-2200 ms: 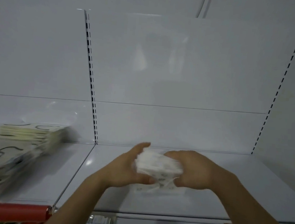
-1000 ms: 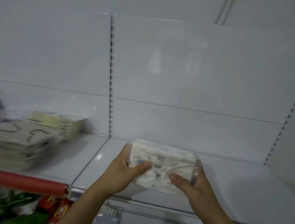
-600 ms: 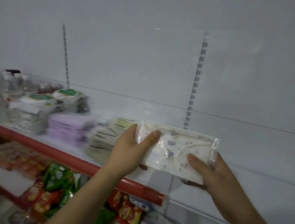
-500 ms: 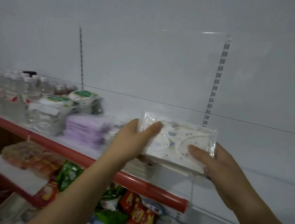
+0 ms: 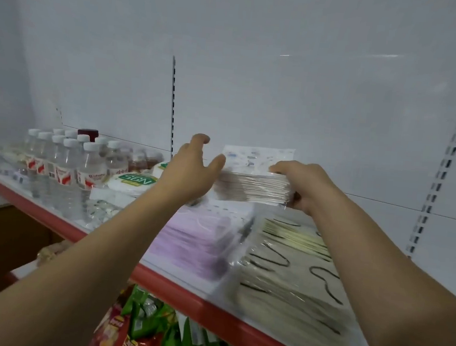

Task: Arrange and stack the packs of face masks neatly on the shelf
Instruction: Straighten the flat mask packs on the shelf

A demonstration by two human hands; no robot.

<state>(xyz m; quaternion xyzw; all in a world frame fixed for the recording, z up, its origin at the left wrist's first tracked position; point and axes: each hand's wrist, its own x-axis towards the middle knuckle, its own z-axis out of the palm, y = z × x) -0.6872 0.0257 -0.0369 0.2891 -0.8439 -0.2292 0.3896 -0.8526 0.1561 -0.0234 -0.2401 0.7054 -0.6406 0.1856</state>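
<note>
Both arms are up over the shelf, white deck with a red front lip. The right hand grips the right end of a clear-wrapped pack of face masks, fingers curled over the top, thumb side underneath. The pack is held edge-on and roughly level, in the air above the back of the shelf, near the rear panel and over the stacks below.

The left hand is at the pack's left end with fingers spread and relaxed, thumb tip near the wrapper. Motion blur there; I can't tell whether it's touching the pack, but it isn't clamped on it.

Directly under the pack lies a stack of pink mask packs. Just beside it on the right is a stack of pale packs with black ear loops, running out to the front lip.

Further left there's a white pack with a green label, then a cluster of small water bottles with white caps. Snack bags sit on the level below.
</note>
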